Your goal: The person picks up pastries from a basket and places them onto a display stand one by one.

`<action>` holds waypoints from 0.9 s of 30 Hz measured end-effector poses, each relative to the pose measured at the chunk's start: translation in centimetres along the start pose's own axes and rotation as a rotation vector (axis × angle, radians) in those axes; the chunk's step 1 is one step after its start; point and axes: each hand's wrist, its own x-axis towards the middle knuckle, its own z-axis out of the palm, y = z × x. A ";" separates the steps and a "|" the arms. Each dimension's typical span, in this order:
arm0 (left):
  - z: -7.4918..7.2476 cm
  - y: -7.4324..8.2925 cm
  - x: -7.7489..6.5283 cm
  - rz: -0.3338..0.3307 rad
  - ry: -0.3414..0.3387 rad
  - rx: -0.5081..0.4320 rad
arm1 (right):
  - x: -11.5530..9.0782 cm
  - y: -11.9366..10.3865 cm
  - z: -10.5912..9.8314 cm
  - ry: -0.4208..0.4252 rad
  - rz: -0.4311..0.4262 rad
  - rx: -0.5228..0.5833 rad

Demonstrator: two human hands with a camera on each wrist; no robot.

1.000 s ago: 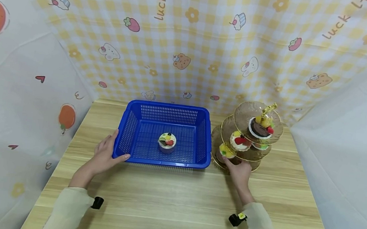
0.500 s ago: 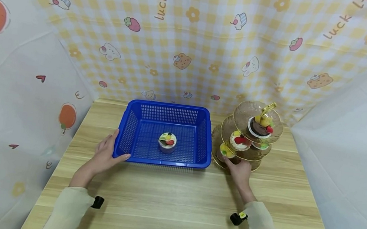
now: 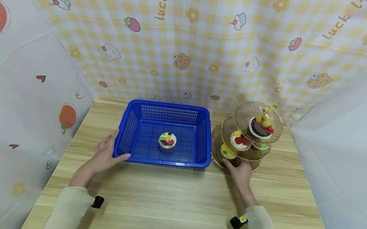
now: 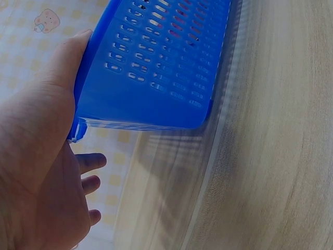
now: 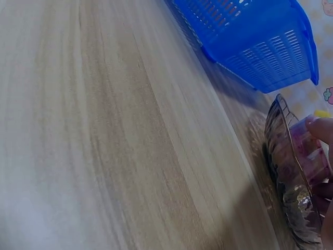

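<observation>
In the head view my left hand (image 3: 104,151) holds the front left corner of a blue plastic basket (image 3: 161,162), its thumb along the front rim and its fingers at the left side. The left wrist view shows several fingertips below the rim. One small fruit-topped cake (image 3: 166,146) sits inside the basket. To the right, my right hand (image 3: 241,171) reaches to the lowest tier of a tiered stand (image 3: 216,136) and holds a small cake with a yellow top (image 3: 227,151). The right wrist view shows its thumb at this cake's pinkish, shiny side.
A chocolate tart with fruit (image 3: 259,128) lies on the stand's top tier. On the middle tier are a cream cake with red fruit (image 3: 239,142) and another, partly hidden one with green on top (image 3: 260,146). A gold handle (image 3: 269,108) rises above. Patterned cloths surround the wooden table (image 3: 164,205).
The yellow-topped cake in my right hand has shifted very slightly to the right on the lowest tier, and the right wrist a little with it. My left hand and the basket stay put.
</observation>
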 end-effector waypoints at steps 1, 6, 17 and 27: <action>0.0 0.0 0.0 0.000 0.000 0.000 | -0.1 -0.1 -0.1 -0.009 0.005 0.008; -0.1 0.0 0.1 0.003 -0.001 0.001 | -0.5 -0.2 -0.8 -0.032 0.022 0.020; 0.1 -0.1 0.1 0.005 0.002 0.006 | -3.5 -0.7 -2.6 0.006 0.045 0.061; 0.0 0.1 0.0 0.005 0.001 0.004 | -4.7 -4.2 -2.9 0.090 -0.202 0.117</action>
